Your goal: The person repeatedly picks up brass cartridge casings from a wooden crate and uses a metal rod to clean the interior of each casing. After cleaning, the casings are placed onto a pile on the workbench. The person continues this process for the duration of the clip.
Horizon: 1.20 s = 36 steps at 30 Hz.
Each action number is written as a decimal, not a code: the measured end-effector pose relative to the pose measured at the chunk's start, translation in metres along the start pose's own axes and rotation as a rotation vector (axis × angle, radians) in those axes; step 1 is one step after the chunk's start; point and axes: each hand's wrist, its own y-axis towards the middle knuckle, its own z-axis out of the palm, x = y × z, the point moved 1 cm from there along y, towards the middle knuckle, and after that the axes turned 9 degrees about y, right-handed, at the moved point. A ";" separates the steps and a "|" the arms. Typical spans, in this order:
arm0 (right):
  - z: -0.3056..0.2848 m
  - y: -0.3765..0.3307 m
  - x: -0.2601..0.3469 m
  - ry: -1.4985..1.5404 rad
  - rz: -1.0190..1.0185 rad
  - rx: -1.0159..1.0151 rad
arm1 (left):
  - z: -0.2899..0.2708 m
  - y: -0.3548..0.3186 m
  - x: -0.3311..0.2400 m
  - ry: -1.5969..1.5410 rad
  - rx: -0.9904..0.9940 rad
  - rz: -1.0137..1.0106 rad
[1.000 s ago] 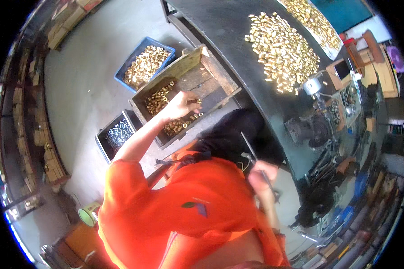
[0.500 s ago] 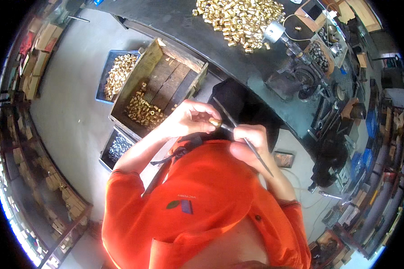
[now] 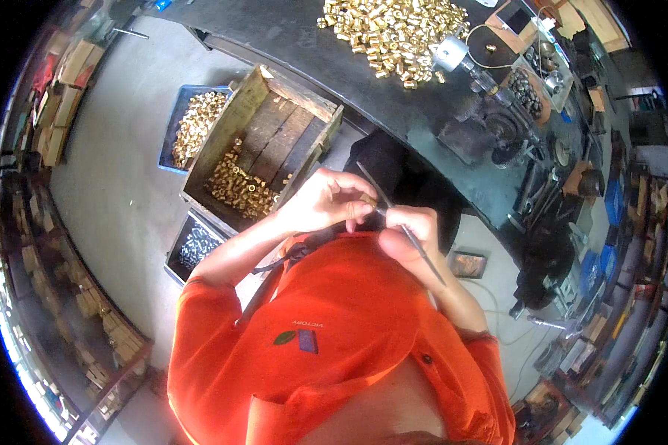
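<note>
Both hands meet in front of my orange shirt. My left hand (image 3: 325,200) pinches a small brass fitting (image 3: 369,200) between its fingertips. My right hand (image 3: 408,231) grips a thin metal rod (image 3: 423,256) whose far end runs up past the fitting toward the bench. Below and left of my left hand stands a wooden crate (image 3: 293,96) with a heap of brass fittings (image 3: 237,185) in its near corner.
A dark workbench (image 3: 364,74) carries a large pile of brass parts (image 3: 393,30) and a machine (image 3: 490,130). A blue tray of brass parts (image 3: 194,126) and a dark tray of silvery parts (image 3: 197,245) sit on the grey floor. Shelving lines the left side.
A second ago my left hand was down in the wooden crate among the fittings. It has come up with a brass piece and joined my right hand, which holds the rod.
</note>
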 end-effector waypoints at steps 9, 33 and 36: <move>-0.011 -0.012 0.037 -0.005 -0.138 0.104 | -0.027 0.014 0.012 0.995 -0.451 0.325; -0.010 -0.023 0.040 -0.093 -0.210 0.071 | -0.063 0.052 0.013 1.013 -0.587 0.132; -0.007 -0.023 0.039 -0.045 -0.167 0.080 | -0.070 0.086 0.008 1.053 -0.483 0.219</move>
